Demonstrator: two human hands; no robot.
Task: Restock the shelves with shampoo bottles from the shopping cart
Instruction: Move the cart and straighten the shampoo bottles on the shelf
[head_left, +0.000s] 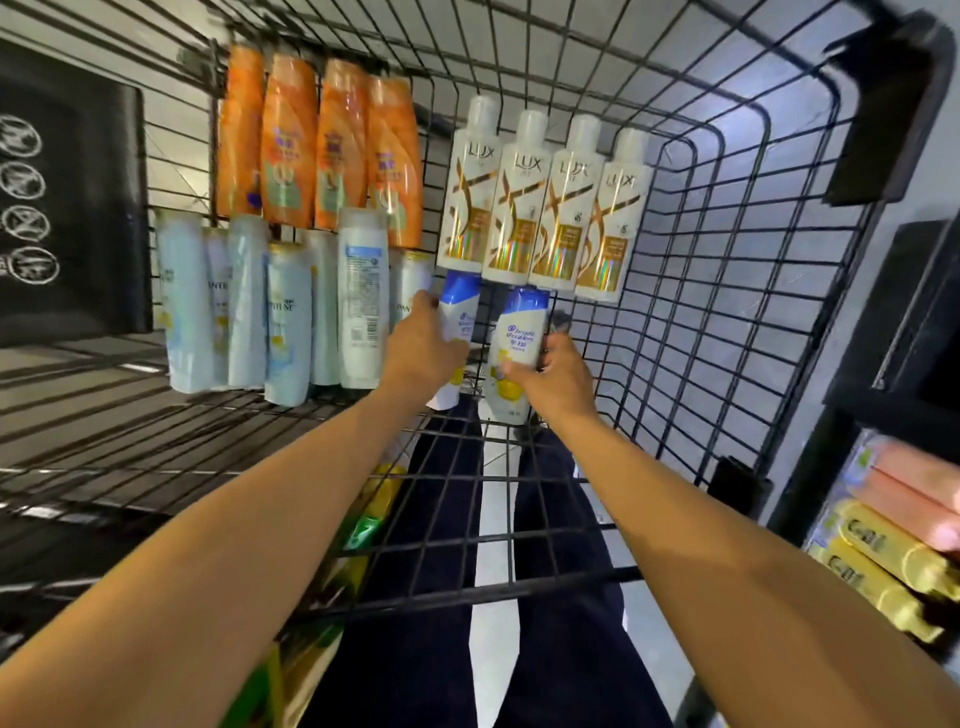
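I look down into a black wire shopping cart (727, 322). My left hand (423, 345) grips a white Head & Shoulders bottle with a blue cap (460, 306). My right hand (553, 374) grips a second bottle of the same kind (519, 332). Both bottles stand side by side on the cart's wire floor. Behind them stand several white and gold Lux bottles (540, 208), several orange bottles (311, 145) and several pale blue Pantene bottles (280, 306).
A black plastic panel with white round symbols (62, 208) forms the cart's left end. Yellow and pink bottles (883, 545) lie on a shelf at the right edge. Green and yellow packs (369, 519) show under the wire floor. My dark trouser legs (545, 571) show below.
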